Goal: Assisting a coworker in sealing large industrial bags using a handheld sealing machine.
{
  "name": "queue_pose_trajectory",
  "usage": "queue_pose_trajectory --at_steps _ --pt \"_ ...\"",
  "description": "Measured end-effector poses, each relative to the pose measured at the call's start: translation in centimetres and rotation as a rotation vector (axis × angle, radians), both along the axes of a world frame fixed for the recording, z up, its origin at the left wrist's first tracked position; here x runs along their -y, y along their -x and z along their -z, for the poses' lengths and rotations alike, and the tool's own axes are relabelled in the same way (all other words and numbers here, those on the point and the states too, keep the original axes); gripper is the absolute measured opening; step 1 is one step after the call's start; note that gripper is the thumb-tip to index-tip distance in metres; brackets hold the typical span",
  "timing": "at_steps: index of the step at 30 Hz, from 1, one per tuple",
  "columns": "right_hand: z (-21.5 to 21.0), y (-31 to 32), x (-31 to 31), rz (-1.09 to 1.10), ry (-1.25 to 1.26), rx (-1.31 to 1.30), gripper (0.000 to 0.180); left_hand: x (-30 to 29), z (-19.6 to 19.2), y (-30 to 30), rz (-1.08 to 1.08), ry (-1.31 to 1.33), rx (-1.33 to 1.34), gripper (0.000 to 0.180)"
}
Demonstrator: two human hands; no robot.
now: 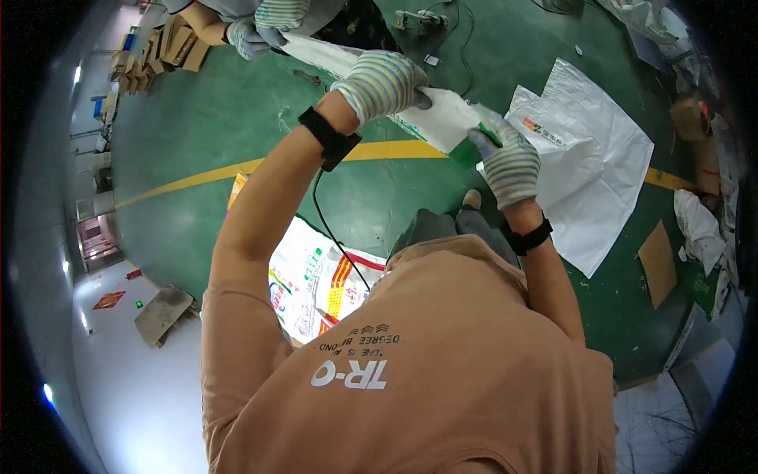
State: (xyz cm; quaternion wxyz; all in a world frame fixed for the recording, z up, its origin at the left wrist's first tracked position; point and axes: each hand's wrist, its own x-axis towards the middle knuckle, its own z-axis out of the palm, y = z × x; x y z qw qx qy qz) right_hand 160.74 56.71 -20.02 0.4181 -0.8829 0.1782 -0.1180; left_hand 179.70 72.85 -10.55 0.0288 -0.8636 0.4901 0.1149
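While it hangs stretched above the green floor (237,118), the white woven sack (446,118) runs from the person's two gloved hands toward a co-worker's gloved hands (264,28) at the upper edge, which grip its far end. A yellow line (197,178) curves across the painted concrete beneath it. More white sacks (600,166) lie spread flat to the right, a printed sack (316,284) lies under the person's body, and cardboard pieces (170,47) are stacked at the upper left, with another flat scrap (657,262) at the right. The left hand (383,83), fingers curled, clasps the sack's upper edge. The right hand (509,162) pinches its near corner by the green-printed part, fingers closed around it. Both wear striped knit gloves and black wrist straps.
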Motion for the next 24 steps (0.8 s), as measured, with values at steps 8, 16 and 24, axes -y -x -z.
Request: queue_pose_trajectory --at_steps 8,16,24 --pt "-1.7 3.7 0.2 -0.122 0.345 -0.074 0.03 -2.6 -3.2 -3.5 0.062 -0.161 0.052 0.03" --pt "-0.8 4.3 1.0 -0.007 -0.32 -0.011 0.023 -8.6 -4.3 -8.6 0.146 -0.041 0.116 0.023" --pt "0.1 2.9 0.8 0.128 0.005 -0.069 0.02 -11.1 -5.2 -13.9 0.114 -0.042 0.037 0.032"
